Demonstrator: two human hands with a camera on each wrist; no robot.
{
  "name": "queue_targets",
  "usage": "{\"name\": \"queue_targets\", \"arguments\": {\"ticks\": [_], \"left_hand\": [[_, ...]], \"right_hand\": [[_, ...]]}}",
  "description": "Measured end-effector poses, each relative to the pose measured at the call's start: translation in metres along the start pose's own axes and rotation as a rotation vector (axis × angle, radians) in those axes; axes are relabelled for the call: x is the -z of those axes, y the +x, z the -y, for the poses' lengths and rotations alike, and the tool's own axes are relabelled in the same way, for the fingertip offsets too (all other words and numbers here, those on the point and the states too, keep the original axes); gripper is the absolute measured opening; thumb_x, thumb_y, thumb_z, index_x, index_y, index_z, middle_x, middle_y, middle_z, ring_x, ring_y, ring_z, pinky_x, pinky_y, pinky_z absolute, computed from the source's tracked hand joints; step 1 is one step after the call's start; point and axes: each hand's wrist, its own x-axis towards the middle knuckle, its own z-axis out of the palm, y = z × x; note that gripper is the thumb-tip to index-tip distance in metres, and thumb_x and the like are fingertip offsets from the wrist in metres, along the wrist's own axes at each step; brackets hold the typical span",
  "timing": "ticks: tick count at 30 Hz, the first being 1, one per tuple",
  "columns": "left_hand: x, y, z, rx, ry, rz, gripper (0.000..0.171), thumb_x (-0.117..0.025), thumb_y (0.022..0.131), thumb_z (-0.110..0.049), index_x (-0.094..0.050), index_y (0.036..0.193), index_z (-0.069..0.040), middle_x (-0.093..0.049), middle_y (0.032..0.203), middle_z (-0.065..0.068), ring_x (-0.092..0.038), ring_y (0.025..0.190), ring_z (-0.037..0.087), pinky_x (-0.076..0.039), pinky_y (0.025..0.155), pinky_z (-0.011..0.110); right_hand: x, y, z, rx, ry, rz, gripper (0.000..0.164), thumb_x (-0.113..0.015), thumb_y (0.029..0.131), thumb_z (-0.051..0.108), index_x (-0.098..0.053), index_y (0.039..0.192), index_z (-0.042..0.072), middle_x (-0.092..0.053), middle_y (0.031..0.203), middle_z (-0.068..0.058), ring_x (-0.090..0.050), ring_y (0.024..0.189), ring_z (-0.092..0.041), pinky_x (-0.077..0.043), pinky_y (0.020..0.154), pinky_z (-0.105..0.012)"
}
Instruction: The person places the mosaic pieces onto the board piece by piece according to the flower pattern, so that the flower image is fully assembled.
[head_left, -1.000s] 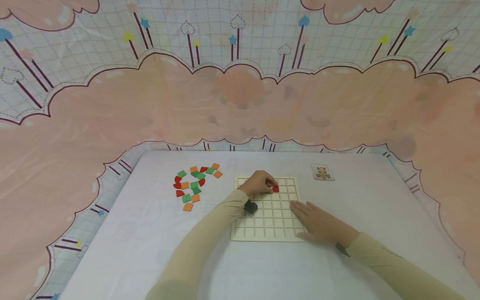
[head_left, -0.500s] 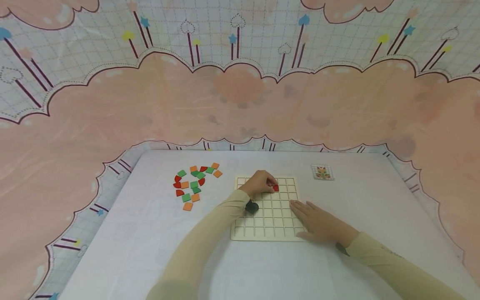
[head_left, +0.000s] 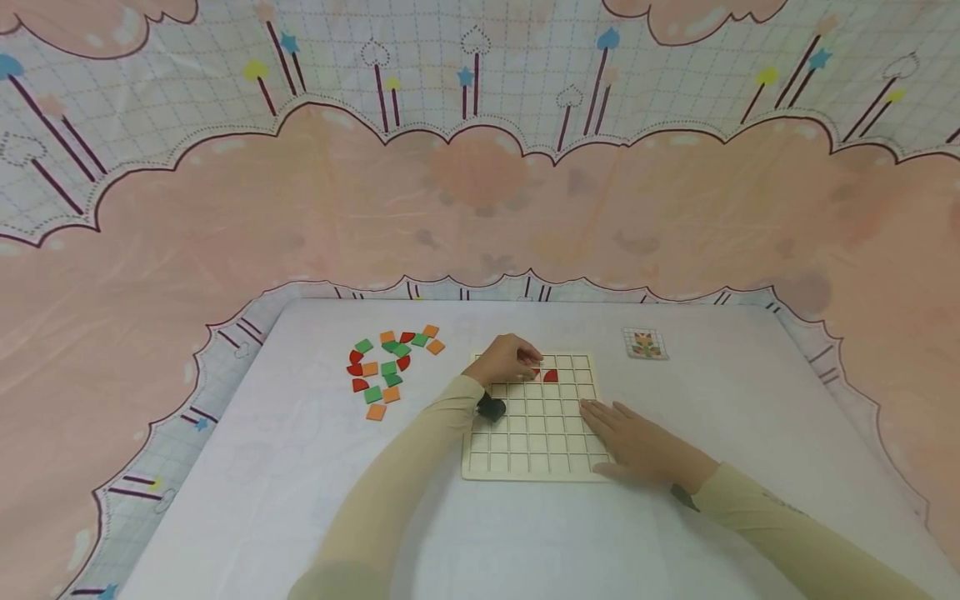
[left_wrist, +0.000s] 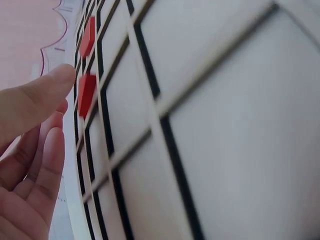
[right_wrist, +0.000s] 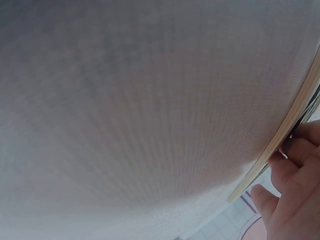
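Observation:
A wooden grid board [head_left: 540, 462] lies on the white table. Near its far side sits a red quarter-circle tile [head_left: 551, 377]. A second red tile [left_wrist: 86, 96] lies one or two cells to the left, partly hidden in the head view by my left hand [head_left: 510, 358]. That hand hovers just beside it, thumb and fingers apart and nothing between them in the left wrist view. My right hand [head_left: 637, 446] rests with extended fingers on the board's right edge; the right wrist view shows its fingers [right_wrist: 287, 167] touching the wooden rim.
Loose green, orange and red tiles lie scattered left of the board, among them an orange square [head_left: 376, 412] and a green one [head_left: 373, 395]. A small pattern card [head_left: 645, 343] with a flower picture lies at the back right. A patterned cloth [head_left: 480, 208] hangs behind.
My left hand has come away from the red quarter-circle tile and shifted slightly left, uncovering it and part of the second red tile. My right hand has stayed put.

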Motion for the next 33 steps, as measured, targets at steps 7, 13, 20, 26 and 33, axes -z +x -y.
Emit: {"name": "queue_targets", "arguments": {"ticks": [7, 13, 20, 26, 33], "left_hand": [[0.0037, -0.0059, -0.0001, 0.025, 0.027, -0.008, 0.025, -0.076, 0.076, -0.005, -0.073, 0.101, -0.004, -0.071, 0.094, 0.008, -0.059, 0.078, 0.011, -0.048, 0.071, 0.019], [0.0016, -0.0077, -0.0018, 0.03, 0.046, 0.006, 0.02, -0.074, 0.078, -0.004, -0.073, 0.098, -0.004, -0.07, 0.092, 0.01, -0.055, 0.075, 0.009, -0.045, 0.066, 0.017], [0.0012, -0.0079, -0.0006, 0.019, 0.08, -0.009, 0.011, -0.072, 0.08, -0.005, -0.075, 0.091, -0.005, -0.071, 0.088, 0.008, -0.058, 0.073, 0.009, -0.047, 0.066, 0.017], [0.0018, -0.0079, -0.0013, 0.026, 0.084, -0.019, 0.008, -0.071, 0.082, -0.007, -0.075, 0.088, -0.006, -0.071, 0.087, 0.008, -0.059, 0.072, 0.01, -0.047, 0.066, 0.018], [0.0007, -0.006, 0.002, 0.032, 0.074, -0.027, 0.007, -0.071, 0.082, -0.008, -0.075, 0.087, -0.006, -0.071, 0.084, 0.008, -0.057, 0.069, 0.008, -0.046, 0.064, 0.017]], "right_hand": [[0.0013, -0.0003, 0.0001, -0.005, 0.006, 0.005, 0.08, -0.044, 0.093, 0.055, -0.021, 0.149, 0.003, -0.021, 0.156, -0.012, -0.022, 0.144, -0.028, -0.022, 0.115, -0.048], [0.0008, -0.0007, 0.0005, 0.019, 0.009, -0.025, 0.079, -0.046, 0.093, 0.053, -0.023, 0.147, 0.0, -0.024, 0.155, -0.015, -0.025, 0.143, -0.03, -0.024, 0.114, -0.049], [-0.0002, -0.0003, 0.0002, 0.023, 0.003, -0.028, 0.079, -0.046, 0.093, 0.053, -0.024, 0.147, 0.0, -0.024, 0.155, -0.015, -0.026, 0.142, -0.03, -0.024, 0.114, -0.049], [-0.0008, 0.0009, -0.0008, -0.01, 0.002, 0.013, 0.08, -0.045, 0.093, 0.054, -0.021, 0.149, 0.003, -0.021, 0.157, -0.011, -0.022, 0.144, -0.027, -0.021, 0.116, -0.047], [0.0017, 0.0008, 0.0001, -0.016, 0.013, 0.028, 0.08, -0.046, 0.092, 0.053, -0.02, 0.149, 0.004, -0.019, 0.157, -0.011, -0.021, 0.144, -0.027, -0.021, 0.116, -0.047]]}}
